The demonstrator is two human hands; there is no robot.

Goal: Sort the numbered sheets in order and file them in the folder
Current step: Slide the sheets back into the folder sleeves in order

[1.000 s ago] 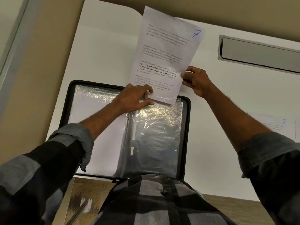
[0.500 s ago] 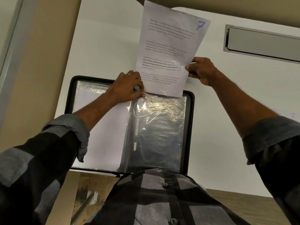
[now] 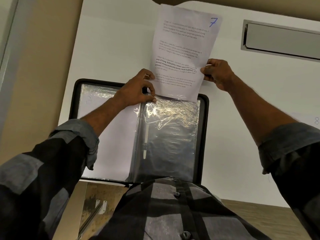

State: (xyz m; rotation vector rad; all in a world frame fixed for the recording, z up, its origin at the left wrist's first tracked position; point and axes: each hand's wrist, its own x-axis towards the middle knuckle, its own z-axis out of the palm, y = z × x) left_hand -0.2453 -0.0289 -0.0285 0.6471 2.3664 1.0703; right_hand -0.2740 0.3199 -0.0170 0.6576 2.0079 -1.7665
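1. I see the folder lying open on the white table. It has a black rim all round, and its near edge is hidden by the person's shirt.
2. The folder's right half shows a clear, crinkled pocket that looks dark through the plastic. The left half holds a white page under plastic.
3. Sheet 7 stands past the folder's far edge, printed side toward me. It has a blue 7 in its top right corner and leans a little to the right.
4. Its lower edge meets the mouth of the pocket at the folder's far right. I cannot tell whether any of it is inside.
5. The left hand is at the folder's far edge by the spine. Its thumb and forefinger pinch the pocket's top corner, just beside the sheet's lower left corner.
6. The right hand is beyond the folder's far right corner, fingers curled on the sheet's right edge, holding it.
7. Right of the folder, at the frame edge, lies a sheet marked 8, well apart.
8. Beyond the folder to the right, a grey slot is set in the table.
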